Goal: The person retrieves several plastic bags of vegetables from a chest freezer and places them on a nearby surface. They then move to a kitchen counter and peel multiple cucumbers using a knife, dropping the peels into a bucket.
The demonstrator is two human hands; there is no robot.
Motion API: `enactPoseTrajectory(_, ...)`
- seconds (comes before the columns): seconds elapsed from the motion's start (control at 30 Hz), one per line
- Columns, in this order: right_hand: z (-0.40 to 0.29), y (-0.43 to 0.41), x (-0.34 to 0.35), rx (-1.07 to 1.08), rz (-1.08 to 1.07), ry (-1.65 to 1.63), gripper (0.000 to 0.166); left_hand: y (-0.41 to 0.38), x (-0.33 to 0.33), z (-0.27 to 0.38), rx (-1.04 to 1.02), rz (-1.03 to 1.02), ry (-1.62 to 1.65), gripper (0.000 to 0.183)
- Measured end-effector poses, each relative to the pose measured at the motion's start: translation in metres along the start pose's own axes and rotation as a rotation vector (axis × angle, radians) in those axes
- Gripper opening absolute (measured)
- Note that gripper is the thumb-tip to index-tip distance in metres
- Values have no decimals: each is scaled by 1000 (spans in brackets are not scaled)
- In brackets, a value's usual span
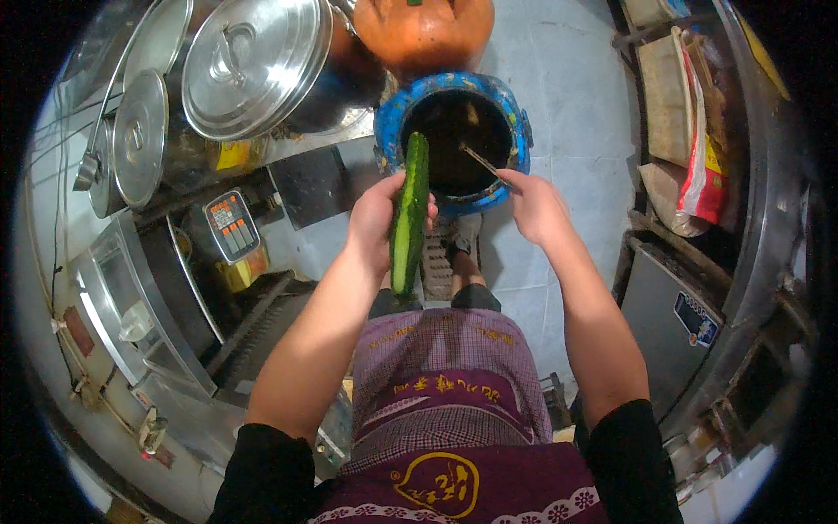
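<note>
In my left hand (pixel 374 215) is a long green cucumber (pixel 411 216), tilted lengthwise away from me. Pale strips along its side show where skin is gone. My right hand (pixel 538 204) grips a slim hand tool (pixel 483 162), which looks like a peeler; its far end is too blurred to make out. Both the tool's tip and the cucumber's far end are above a round blue bin (pixel 517 124) with a dark inside. The bin's contents are hard to tell apart from shadow.
An orange rounded container (pixel 425 29) stands behind the bin. Large lidded metal pots (pixel 258 65) fill the upper left, with a digital scale (pixel 232 226) below them. Shelving with a bag (pixel 704 177) and a grey cabinet (pixel 661 327) line the right. A floor drain grate (pixel 437 262) lies near my feet.
</note>
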State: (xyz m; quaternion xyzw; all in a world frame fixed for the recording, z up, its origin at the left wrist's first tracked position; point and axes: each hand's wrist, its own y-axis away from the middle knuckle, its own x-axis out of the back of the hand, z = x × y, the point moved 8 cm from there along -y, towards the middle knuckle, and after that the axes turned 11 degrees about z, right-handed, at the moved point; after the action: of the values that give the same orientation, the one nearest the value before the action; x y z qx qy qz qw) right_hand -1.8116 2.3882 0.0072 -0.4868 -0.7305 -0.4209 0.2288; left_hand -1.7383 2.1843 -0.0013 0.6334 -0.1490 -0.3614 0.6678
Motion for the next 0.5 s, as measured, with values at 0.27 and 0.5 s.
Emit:
enactPoseTrajectory(0.27,-128,117,59,629,49,-325,53,-4,-6,-2,14,-27,-4,40)
enactPoseTrajectory(0.5,-98,56,26,397,139,-338,40,16,-9,-11,79,-145,-102,40)
